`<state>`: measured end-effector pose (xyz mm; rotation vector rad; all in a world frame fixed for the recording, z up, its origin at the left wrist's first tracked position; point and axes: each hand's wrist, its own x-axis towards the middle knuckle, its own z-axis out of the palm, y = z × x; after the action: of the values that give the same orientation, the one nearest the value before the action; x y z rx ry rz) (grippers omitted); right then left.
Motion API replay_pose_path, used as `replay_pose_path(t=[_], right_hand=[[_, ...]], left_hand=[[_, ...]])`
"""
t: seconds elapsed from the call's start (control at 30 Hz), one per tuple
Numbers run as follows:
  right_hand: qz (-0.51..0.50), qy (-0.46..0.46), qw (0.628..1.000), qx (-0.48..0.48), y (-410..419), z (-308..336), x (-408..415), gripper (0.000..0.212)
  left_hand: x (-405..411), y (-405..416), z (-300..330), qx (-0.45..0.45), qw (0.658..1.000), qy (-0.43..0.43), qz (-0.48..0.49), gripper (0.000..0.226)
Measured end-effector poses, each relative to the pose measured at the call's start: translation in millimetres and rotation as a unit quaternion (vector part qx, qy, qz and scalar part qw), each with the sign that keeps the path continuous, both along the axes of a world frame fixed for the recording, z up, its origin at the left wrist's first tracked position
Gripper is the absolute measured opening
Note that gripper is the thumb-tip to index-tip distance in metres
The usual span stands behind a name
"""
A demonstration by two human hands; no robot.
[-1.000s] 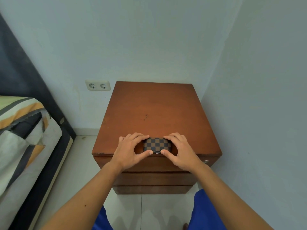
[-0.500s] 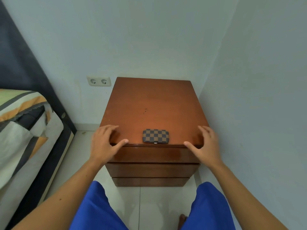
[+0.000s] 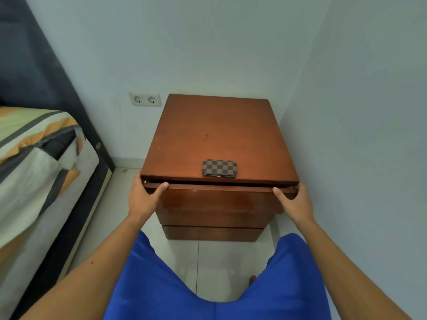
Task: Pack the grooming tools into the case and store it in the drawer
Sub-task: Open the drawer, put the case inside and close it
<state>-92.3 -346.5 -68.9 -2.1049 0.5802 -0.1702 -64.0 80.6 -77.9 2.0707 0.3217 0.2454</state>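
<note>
A small checkered case [image 3: 219, 168] lies shut and flat on top of a brown wooden nightstand [image 3: 215, 132], close to the front edge and a little right of the middle, touching neither hand. Whatever is inside the case is hidden. Just under the top board, the top drawer [image 3: 219, 199] stands pulled out a short way, so that a dark narrow gap shows between its front and the top; the gap is too thin to see what the drawer holds. Two more drawer fronts below it sit flush. The left hand [image 3: 144, 197] clasps the left end of the drawer front, thumb laid across the upper edge and the other fingers wrapped round the corner out of sight. The right hand [image 3: 294, 200] grips the right end in the same way, thumb on the front near the top edge, fingers curled behind the corner. Both hands are closed on the drawer, well apart from each other. The nightstand stands in a corner of pale walls, with a double wall socket [image 3: 145, 99] to its left and a bed [image 3: 34, 162] with striped bedding further left.
</note>
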Motion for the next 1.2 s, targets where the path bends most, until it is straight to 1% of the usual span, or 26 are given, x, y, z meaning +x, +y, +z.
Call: replay_pose_path(t=[0.07, 0.2, 0.53, 0.73, 1.03, 1.2], right_hand=[[0.009, 0.005, 1.000, -0.014, 1.9, -2.8, -17.4, 0.089], [0.019, 0.018, 0.999, -0.024, 4.1, -5.8, -51.1, 0.095], [0.017, 0.014, 0.999, -0.023, 7.7, -11.6, -130.1, 0.098], [0.016, -0.001, 0.999, -0.032, 7.9, -13.5, -162.2, 0.098], [0.004, -0.007, 0.999, -0.040, 11.8, -15.7, -184.5, 0.096], [0.009, 0.007, 0.999, -0.043, 12.2, -9.6, -182.6, 0.097]], left_hand=[[-15.1, 0.3, -3.3, 0.016, 1.000, 0.001, -0.006, 0.082], [-45.9, 3.7, -12.9, 0.032, 0.999, 0.044, 0.005, 0.097], [-127.0, 6.2, -18.8, 0.046, 0.999, 0.027, 0.012, 0.096], [-161.8, 4.5, -17.5, 0.045, 0.999, 0.004, 0.023, 0.094], [-188.0, 6.3, -18.3, 0.064, 0.997, -0.013, 0.035, 0.094], [-184.3, 5.3, -15.0, 0.107, 0.994, -0.010, 0.033, 0.086]])
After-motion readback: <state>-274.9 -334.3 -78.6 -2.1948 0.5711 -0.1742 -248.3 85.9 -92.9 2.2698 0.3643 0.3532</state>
